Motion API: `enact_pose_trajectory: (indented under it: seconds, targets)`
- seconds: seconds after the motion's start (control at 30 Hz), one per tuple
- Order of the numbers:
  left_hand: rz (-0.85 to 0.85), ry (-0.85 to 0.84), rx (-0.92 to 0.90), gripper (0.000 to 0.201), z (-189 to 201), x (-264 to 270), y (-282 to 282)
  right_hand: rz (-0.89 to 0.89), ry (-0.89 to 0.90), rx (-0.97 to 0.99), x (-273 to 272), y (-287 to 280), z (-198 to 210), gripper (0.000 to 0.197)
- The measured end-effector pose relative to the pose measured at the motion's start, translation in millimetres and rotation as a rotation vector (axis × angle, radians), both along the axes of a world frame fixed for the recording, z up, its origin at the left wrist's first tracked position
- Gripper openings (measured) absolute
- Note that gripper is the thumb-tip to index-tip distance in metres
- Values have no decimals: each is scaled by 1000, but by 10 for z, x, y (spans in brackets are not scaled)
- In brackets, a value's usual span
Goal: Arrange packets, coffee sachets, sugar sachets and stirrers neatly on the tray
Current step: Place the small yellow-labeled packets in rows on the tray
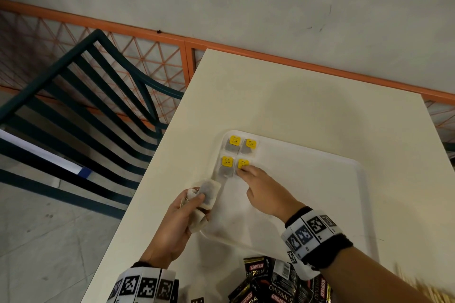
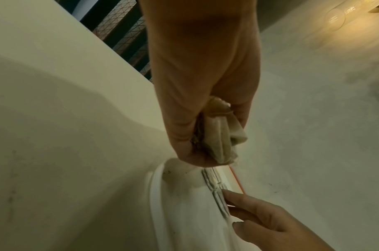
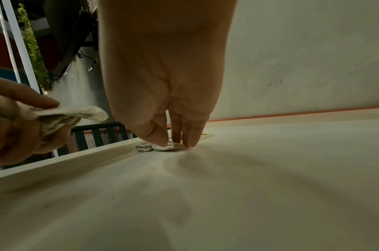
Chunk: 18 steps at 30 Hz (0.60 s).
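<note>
A white tray [image 1: 307,194] lies on the cream table [image 1: 270,96]. Several tea bags with yellow tags sit in two rows in its far left corner [image 1: 234,145]. My right hand [image 1: 242,171] reaches over the tray with straight fingers, and its fingertips [image 3: 189,141] rest on the near right tea bag [image 3: 166,147]. My left hand [image 1: 197,200] hovers at the tray's left rim [image 2: 156,195] and grips a bunch of loose tea bags [image 1: 209,192], also seen in the left wrist view [image 2: 218,142].
Black Kopiko coffee sachets [image 1: 268,280] lie piled on the table near the tray's front edge. A blurred pale bundle, perhaps stirrers [image 1: 430,289], shows at the bottom right. A dark green chair [image 1: 81,96] stands left of the table, with an orange railing [image 1: 147,32] behind.
</note>
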<state>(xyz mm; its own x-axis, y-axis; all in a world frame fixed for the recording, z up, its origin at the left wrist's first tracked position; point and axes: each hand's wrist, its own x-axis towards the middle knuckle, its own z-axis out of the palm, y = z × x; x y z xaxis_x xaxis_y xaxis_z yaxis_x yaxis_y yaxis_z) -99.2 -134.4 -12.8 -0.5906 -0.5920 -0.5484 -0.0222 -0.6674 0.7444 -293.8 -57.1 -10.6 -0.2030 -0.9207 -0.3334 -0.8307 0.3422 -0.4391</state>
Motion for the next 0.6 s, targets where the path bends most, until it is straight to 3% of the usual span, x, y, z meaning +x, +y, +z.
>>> enact_pose_trajectory:
  seconds: [0.1, 0.2, 0.33, 0.5, 0.6]
  targets:
    - [3, 1, 10, 18, -5, -20, 8, -15, 1, -26, 1, -5, -21, 52]
    - [5, 11, 19, 20, 0, -54, 16, -92, -31, -210, 57, -23, -37, 41]
    - [-5, 8, -2, 15, 26, -97, 36, -233, -340, -279, 246, -77, 82, 34]
    - [-2, -5, -22, 9, 40, -93, 49, -331, -470, -309, 329, -95, 85, 9]
    - [3, -3, -40, 9, 58, -41, 38, -433, -678, -295, 276, -59, 78, 18]
